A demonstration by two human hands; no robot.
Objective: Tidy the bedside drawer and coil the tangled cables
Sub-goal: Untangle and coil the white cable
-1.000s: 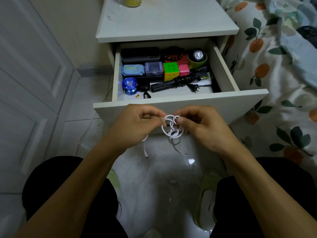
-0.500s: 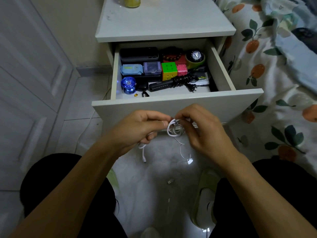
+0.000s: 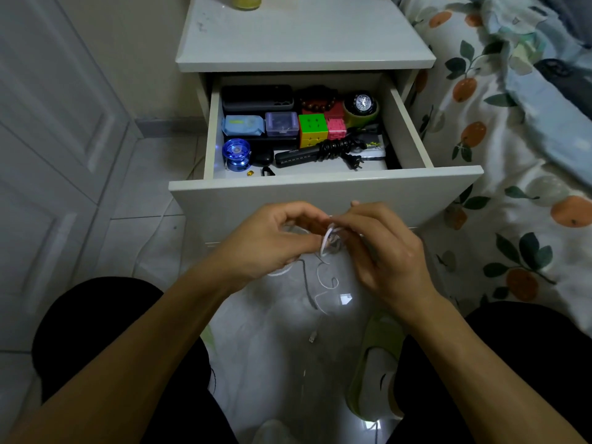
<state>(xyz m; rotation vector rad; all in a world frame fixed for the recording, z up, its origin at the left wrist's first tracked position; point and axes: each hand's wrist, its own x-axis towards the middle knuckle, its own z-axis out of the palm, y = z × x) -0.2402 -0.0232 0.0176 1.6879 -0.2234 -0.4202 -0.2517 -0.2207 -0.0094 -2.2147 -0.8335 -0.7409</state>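
Left hand (image 3: pixel 266 241) and right hand (image 3: pixel 381 251) both pinch thin white charging cable (image 3: pixel 328 240), small loops held between them just in front of open white bedside drawer (image 3: pixel 320 193). Loose tail dangles toward floor, plug near green slipper (image 3: pixel 378 357). Best approach, I'd judge: keep left pinch firm, feed tail in even loops, avoid twisting. Black coiled cord (image 3: pixel 336 145) already lies in drawer.
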